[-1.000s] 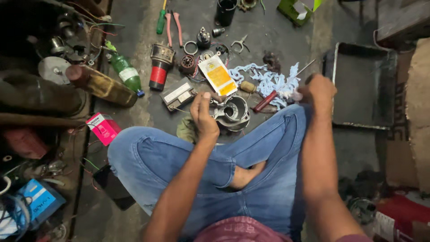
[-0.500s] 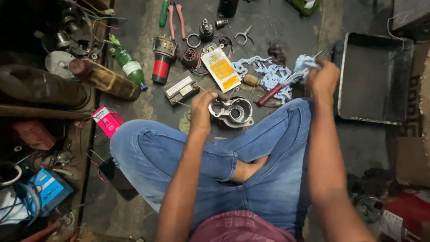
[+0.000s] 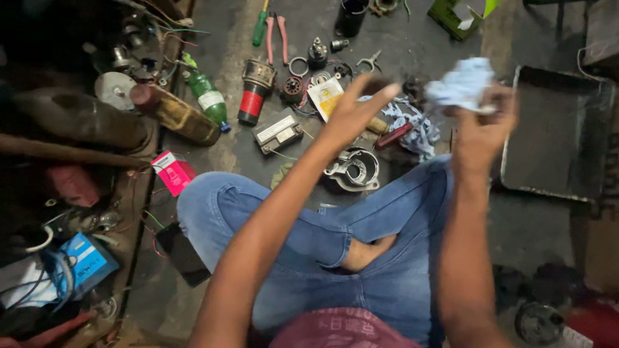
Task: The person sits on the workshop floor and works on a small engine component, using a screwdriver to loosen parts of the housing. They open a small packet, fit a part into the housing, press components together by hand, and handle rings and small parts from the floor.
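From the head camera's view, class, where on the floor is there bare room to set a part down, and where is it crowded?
Bare floor lies between the green plastic bottle and the pink box, and inside the dark metal tray. It is crowded around the round metal housing and the red-banded cylinder.

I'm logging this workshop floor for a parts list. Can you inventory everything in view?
rag: one, pale blue, bunched in the right hand
metal housing: one, silver, floor by the knees
green bottle: one, lying left of centre
brown bottle: one, beside it
cylinder: one, red and black, upright
pliers: one, pink handles, top
screwdriver: one, green handle, top
metal tray: one, dark, right
pink box: one, left of the knee
left hand: open, fingers spread, raised
right hand: closed on the rag
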`<move>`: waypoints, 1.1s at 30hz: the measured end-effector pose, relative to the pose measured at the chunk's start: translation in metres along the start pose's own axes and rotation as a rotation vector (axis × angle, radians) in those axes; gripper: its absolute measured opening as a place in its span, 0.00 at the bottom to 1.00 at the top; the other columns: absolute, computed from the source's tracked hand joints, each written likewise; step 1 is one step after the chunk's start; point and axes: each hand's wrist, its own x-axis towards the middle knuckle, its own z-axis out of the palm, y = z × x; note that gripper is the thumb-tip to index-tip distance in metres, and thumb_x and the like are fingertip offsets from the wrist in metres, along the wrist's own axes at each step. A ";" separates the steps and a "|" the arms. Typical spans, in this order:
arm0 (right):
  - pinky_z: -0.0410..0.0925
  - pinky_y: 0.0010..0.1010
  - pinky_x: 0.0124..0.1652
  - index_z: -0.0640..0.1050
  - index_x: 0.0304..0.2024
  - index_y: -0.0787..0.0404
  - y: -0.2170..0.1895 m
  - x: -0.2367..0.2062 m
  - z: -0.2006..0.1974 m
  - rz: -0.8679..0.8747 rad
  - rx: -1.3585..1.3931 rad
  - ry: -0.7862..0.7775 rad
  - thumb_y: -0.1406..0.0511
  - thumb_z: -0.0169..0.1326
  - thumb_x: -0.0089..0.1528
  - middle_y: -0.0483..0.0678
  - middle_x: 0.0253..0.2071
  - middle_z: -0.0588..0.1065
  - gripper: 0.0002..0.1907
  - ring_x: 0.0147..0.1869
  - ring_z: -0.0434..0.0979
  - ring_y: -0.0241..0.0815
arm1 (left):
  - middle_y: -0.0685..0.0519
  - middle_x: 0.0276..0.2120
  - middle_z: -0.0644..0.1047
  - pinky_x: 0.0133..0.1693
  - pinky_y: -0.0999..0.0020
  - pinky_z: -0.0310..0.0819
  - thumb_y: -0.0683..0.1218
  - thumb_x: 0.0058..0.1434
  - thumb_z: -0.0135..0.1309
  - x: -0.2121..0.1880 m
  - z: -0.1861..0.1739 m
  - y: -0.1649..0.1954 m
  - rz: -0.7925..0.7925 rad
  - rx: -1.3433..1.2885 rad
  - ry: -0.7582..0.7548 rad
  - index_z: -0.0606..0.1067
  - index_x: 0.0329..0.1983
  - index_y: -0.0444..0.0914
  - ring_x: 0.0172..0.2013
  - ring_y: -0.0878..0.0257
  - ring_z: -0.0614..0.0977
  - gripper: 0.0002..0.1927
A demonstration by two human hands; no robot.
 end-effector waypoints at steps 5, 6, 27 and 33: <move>0.70 0.38 0.57 0.73 0.60 0.60 -0.020 -0.018 0.072 -0.110 -0.528 -0.415 0.75 0.58 0.63 0.55 0.52 0.72 0.23 0.55 0.74 0.47 | 0.53 0.47 0.75 0.38 0.56 0.69 0.59 0.67 0.54 0.055 0.043 -0.006 -0.562 -0.607 0.166 0.71 0.59 0.40 0.43 0.62 0.77 0.25; 0.71 0.40 0.54 0.73 0.63 0.59 -0.028 -0.021 0.075 -0.225 -0.749 -0.452 0.74 0.58 0.57 0.59 0.51 0.71 0.30 0.54 0.74 0.53 | 0.51 0.43 0.76 0.36 0.57 0.72 0.57 0.66 0.56 0.055 0.044 -0.010 -0.529 -0.677 0.219 0.73 0.55 0.37 0.39 0.60 0.78 0.22; 0.61 0.32 0.30 0.70 0.69 0.65 0.006 -0.035 0.021 0.536 0.640 -0.590 0.60 0.56 0.67 0.52 0.28 0.73 0.29 0.25 0.65 0.40 | 0.57 0.22 0.71 0.22 0.67 0.64 0.64 0.63 0.57 0.078 0.065 0.002 -0.375 -0.786 0.397 0.76 0.35 0.36 0.20 0.68 0.71 0.25; 0.73 0.32 0.39 0.60 0.72 0.59 -0.005 -0.027 0.047 0.646 0.360 0.018 0.55 0.43 0.68 0.49 0.46 0.79 0.32 0.42 0.80 0.40 | 0.48 0.27 0.79 0.28 0.63 0.70 0.61 0.67 0.50 0.067 0.078 -0.019 -0.012 -0.076 0.272 0.78 0.38 0.34 0.26 0.62 0.76 0.24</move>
